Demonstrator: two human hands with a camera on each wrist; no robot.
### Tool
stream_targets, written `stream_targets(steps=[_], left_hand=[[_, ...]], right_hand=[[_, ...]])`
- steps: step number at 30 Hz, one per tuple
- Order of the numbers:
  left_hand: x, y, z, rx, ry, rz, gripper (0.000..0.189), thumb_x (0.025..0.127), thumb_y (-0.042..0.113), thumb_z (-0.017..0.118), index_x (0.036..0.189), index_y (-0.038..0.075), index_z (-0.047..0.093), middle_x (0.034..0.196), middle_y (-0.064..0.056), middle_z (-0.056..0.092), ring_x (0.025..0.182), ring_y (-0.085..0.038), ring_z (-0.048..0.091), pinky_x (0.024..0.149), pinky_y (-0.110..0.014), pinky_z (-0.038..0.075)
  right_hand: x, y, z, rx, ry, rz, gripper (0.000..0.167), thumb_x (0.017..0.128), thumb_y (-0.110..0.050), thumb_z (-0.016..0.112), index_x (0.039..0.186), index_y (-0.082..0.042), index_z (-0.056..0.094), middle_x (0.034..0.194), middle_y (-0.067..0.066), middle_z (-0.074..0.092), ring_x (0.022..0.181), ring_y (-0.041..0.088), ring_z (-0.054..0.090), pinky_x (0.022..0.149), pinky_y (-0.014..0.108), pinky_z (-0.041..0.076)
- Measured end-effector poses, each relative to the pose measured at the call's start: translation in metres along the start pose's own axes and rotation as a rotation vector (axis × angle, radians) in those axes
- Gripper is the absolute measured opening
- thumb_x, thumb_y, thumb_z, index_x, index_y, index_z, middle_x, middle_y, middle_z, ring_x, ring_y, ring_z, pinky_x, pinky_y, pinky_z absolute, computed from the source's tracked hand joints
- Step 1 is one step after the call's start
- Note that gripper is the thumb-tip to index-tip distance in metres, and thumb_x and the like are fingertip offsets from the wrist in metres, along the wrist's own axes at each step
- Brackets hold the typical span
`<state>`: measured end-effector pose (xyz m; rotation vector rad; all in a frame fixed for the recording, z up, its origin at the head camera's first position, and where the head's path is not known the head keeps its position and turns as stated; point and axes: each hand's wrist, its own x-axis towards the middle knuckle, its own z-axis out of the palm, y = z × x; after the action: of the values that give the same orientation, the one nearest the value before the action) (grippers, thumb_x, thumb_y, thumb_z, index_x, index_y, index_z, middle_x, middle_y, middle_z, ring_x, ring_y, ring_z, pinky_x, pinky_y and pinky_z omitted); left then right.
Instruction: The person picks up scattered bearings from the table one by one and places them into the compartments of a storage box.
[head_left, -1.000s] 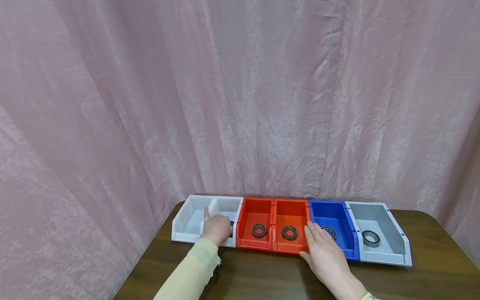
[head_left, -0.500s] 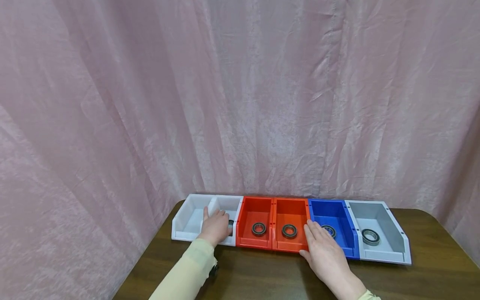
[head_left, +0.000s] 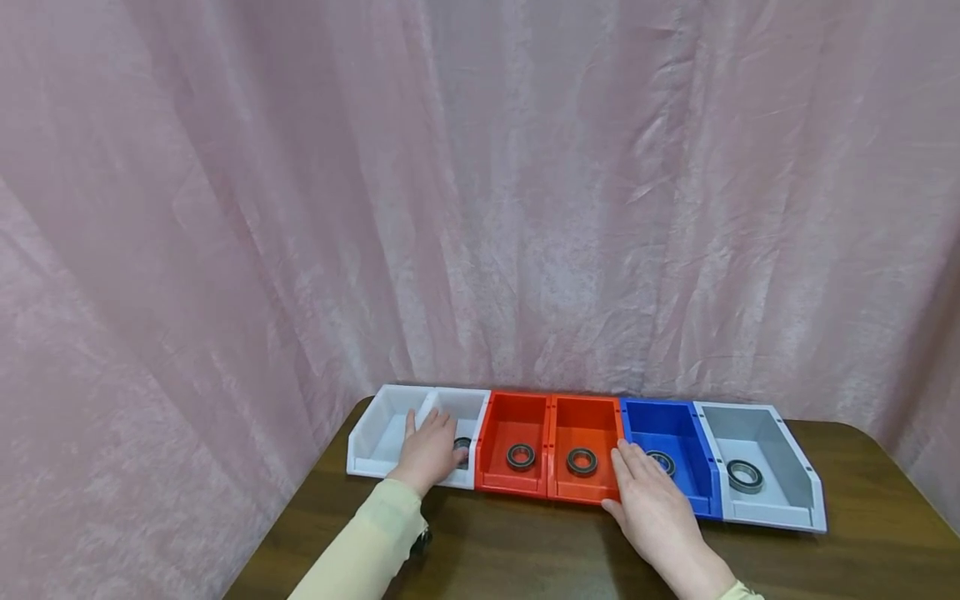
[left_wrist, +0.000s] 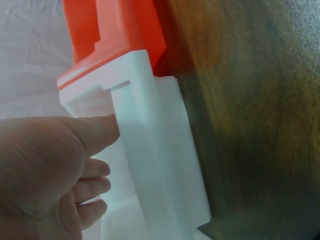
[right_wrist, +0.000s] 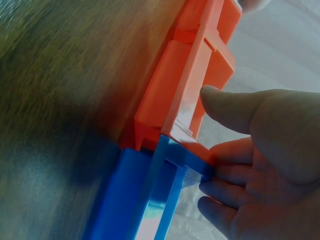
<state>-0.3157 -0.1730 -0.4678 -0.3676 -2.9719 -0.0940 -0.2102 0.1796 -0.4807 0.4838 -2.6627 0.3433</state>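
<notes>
My left hand (head_left: pixel 427 450) reaches over the second white bin (head_left: pixel 467 405), its fingers stretched forward. A ball bearing (head_left: pixel 466 442) lies in that bin beside the thumb, partly covered by the hand. Seen in the left wrist view, the thumb (left_wrist: pixel 100 132) is at the bin's front lip, with nothing between thumb and fingers. My right hand (head_left: pixel 652 500) lies with straight fingers along the wall between the orange bin (head_left: pixel 585 414) and the blue bin (head_left: pixel 660 417). Its fingertips touch that wall in the right wrist view, and the palm hides part of the blue bin's bearing (head_left: pixel 671 463).
Bins stand in a joined row on the brown wooden table (head_left: pixel 517 550). One bearing (head_left: pixel 521 467) lies in the red bin (head_left: pixel 513 410), another bearing (head_left: pixel 582 472) in the orange one. A grey bin (head_left: pixel 738 425) at right holds a larger bearing (head_left: pixel 745 489). A pink curtain (head_left: pixel 480 208) hangs behind.
My left hand has uncurled its fingers and shifted slightly left, so more of the white bin's bearing shows. My right hand has stayed in place.
</notes>
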Motion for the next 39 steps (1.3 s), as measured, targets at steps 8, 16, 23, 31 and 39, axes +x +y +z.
stream_targets(steps=[8,16,23,31,39], left_hand=[[-0.006,-0.001,-0.011,0.015,0.040,0.033,0.063,0.100,0.036,0.083,0.148,0.000,0.065,0.159,-0.020,0.058,0.155,-0.041,0.045,0.129,-0.073,0.019],[-0.018,0.001,-0.023,0.003,0.090,0.065,0.061,0.100,0.035,0.084,0.146,-0.001,0.066,0.157,-0.021,0.060,0.153,-0.042,0.048,0.128,-0.073,0.022],[-0.029,0.003,-0.034,0.002,0.101,0.074,0.065,0.100,0.037,0.083,0.150,0.000,0.064,0.158,-0.020,0.059,0.153,-0.044,0.048,0.128,-0.074,0.019],[-0.044,0.006,-0.040,0.007,0.123,0.103,0.068,0.100,0.037,0.083,0.152,0.000,0.062,0.160,-0.020,0.058,0.154,-0.044,0.046,0.127,-0.074,0.022],[-0.056,0.009,-0.046,-0.006,0.132,0.112,0.071,0.100,0.038,0.084,0.154,-0.001,0.060,0.161,-0.021,0.056,0.154,-0.045,0.046,0.127,-0.075,0.022]], right_hand=[[0.001,0.001,0.001,0.003,-0.004,0.003,0.073,0.088,-0.025,0.095,0.143,0.012,0.065,0.151,0.031,0.061,0.142,0.049,0.058,0.116,0.062,0.048],[-0.001,0.001,0.001,0.004,-0.007,0.001,0.072,0.088,-0.025,0.095,0.142,0.012,0.065,0.151,0.031,0.061,0.141,0.049,0.058,0.117,0.062,0.048],[0.000,0.001,0.001,0.006,-0.013,0.002,0.072,0.089,-0.025,0.094,0.143,0.012,0.064,0.152,0.031,0.060,0.142,0.049,0.058,0.117,0.062,0.048],[-0.001,0.000,-0.001,0.010,-0.011,0.001,0.071,0.089,-0.024,0.095,0.142,0.012,0.065,0.151,0.031,0.061,0.142,0.049,0.058,0.117,0.062,0.048],[0.001,0.000,-0.002,0.010,-0.017,0.005,0.072,0.088,-0.025,0.095,0.143,0.012,0.065,0.151,0.031,0.061,0.142,0.050,0.058,0.117,0.062,0.048]])
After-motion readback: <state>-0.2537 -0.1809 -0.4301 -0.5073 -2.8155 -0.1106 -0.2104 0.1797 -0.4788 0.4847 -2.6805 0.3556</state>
